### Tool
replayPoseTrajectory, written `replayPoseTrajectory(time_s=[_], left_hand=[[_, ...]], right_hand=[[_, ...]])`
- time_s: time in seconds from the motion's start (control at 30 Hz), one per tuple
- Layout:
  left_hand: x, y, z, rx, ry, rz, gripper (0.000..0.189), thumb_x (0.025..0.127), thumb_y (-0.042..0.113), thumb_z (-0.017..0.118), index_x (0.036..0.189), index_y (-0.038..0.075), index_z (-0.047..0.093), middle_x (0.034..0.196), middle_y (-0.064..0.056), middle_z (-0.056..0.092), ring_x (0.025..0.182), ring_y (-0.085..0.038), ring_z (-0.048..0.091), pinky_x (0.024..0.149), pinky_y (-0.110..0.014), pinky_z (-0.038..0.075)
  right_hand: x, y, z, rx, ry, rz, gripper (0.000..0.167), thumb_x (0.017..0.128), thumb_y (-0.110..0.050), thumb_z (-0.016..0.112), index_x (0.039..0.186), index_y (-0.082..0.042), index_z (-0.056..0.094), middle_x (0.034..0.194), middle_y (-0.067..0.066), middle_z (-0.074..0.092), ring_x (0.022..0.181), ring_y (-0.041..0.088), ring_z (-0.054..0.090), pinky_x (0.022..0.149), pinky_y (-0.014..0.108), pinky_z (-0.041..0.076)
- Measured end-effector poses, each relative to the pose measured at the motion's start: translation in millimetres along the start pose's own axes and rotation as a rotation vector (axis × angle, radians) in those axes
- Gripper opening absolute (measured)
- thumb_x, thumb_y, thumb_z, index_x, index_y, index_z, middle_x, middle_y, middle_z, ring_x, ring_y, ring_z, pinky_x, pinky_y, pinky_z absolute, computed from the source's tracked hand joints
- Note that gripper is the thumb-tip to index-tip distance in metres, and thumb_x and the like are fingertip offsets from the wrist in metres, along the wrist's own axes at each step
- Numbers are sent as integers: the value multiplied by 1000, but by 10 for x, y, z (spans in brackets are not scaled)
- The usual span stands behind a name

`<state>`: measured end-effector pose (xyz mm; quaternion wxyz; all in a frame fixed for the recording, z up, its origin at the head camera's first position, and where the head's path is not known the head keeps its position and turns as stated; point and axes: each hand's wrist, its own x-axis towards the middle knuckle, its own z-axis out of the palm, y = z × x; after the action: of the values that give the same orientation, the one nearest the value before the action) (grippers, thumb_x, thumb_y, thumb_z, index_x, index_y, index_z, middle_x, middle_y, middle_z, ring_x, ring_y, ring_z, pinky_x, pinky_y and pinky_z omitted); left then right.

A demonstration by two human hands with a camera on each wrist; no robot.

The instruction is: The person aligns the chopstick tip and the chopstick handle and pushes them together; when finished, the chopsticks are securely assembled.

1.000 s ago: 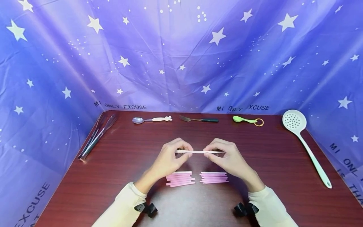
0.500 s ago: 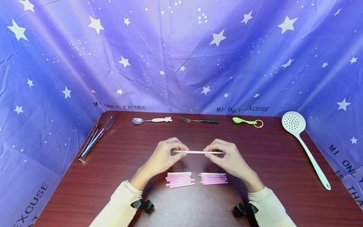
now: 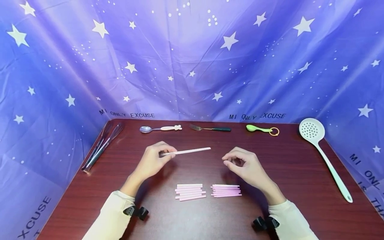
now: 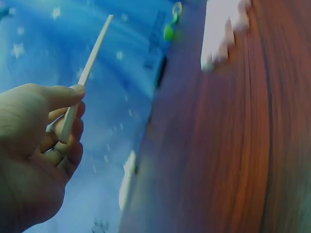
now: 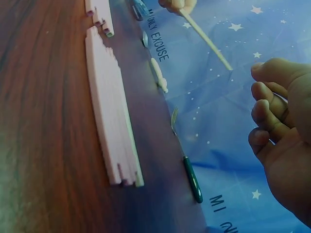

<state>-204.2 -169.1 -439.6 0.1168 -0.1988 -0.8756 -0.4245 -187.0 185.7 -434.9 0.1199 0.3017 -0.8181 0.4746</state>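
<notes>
My left hand (image 3: pixel 154 160) pinches a thin pale pinkish stick (image 3: pixel 193 151) near one end, between thumb and fingers. Its free end points right and slightly up, above the table. My right hand (image 3: pixel 244 162) hovers apart from the stick, fingers loosely curled and nothing in them, as the right wrist view also shows. Below and between the hands lie two side-by-side bundles of pink sticks, a left bundle (image 3: pixel 190 192) and a right bundle (image 3: pixel 226 190). In the right wrist view the right bundle (image 5: pixel 112 107) lies closest to the camera.
Along the dark red table's back edge lie a spoon (image 3: pixel 171 128) with a white handle, a fork (image 3: pixel 220 129) and a green spoon (image 3: pixel 259 128) with an orange ring. Tongs (image 3: pixel 100 148) lie at left, a white skimmer (image 3: pixel 328 165) at right. A starry cloth (image 3: pixel 180 43) hangs behind.
Both hands held the stick at first. My right hand has let go and shifted slightly right; my left hand has moved left with the stick, which now tilts up at its right end.
</notes>
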Motion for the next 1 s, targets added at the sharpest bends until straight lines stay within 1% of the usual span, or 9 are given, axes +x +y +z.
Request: replayPoseTrajectory(time_s=[0.1, 0.17, 0.3, 0.4, 0.47, 0.67, 0.87, 1.0], left_hand=[[10, -183, -56, 20, 53, -51, 10, 89, 10, 81, 95, 19, 80, 85, 4, 71, 71, -9, 57, 64, -21, 47], [17, -297, -86, 49, 81, -79, 9, 88, 10, 81, 95, 17, 80, 83, 2, 70, 70, -10, 56, 64, -21, 45], [30, -479, -117, 91, 107, -131, 8, 89, 12, 80, 95, 15, 80, 83, -1, 71, 72, -12, 57, 66, -23, 45], [43, -570, -120, 107, 119, -164, 7, 89, 13, 80, 95, 14, 80, 86, -2, 73, 75, -14, 58, 69, -24, 45], [51, -617, -119, 124, 126, -178, 6, 89, 14, 80, 95, 13, 80, 87, -4, 74, 76, -16, 60, 71, -26, 45], [73, -729, -114, 163, 133, -214, 6, 89, 14, 79, 95, 12, 80, 90, -6, 77, 82, -21, 65, 77, -33, 47], [97, -810, -82, 179, 132, -254, 7, 89, 16, 78, 95, 13, 80, 91, -6, 78, 86, -24, 68, 81, -37, 47], [90, -830, -52, 177, 132, -260, 6, 89, 16, 79, 94, 13, 80, 89, -6, 78, 85, -25, 68, 80, -38, 48]], right_hand=[[-36, 25, 8, 6, -19, 15, 24, 88, -5, 80, 98, -26, 76, 81, -11, 62, 68, 5, 51, 56, 21, 41], [-62, 33, 21, 12, -33, 24, 22, 88, -5, 80, 98, -24, 76, 81, -9, 62, 68, 5, 52, 56, 21, 41], [-125, 49, 53, 14, -64, 54, 17, 87, -5, 80, 97, -18, 76, 80, -7, 62, 68, 6, 53, 56, 22, 43], [-186, 76, 69, 8, -104, 86, 13, 88, -8, 81, 96, -17, 76, 80, -8, 63, 69, 5, 54, 56, 23, 44], [-229, 100, 81, 3, -138, 95, 10, 89, -11, 80, 96, -17, 77, 80, -9, 63, 69, 4, 55, 57, 22, 45], [-346, 176, 136, 7, -218, 89, 12, 89, -12, 80, 96, -21, 77, 81, -11, 64, 71, 2, 56, 59, 21, 46], [-400, 233, 152, 17, -257, 109, 16, 88, -9, 80, 96, -23, 77, 81, -12, 65, 73, 2, 57, 60, 21, 47], [-422, 271, 169, 18, -269, 133, 17, 87, -9, 80, 96, -22, 77, 81, -12, 65, 73, 2, 58, 62, 21, 48]])
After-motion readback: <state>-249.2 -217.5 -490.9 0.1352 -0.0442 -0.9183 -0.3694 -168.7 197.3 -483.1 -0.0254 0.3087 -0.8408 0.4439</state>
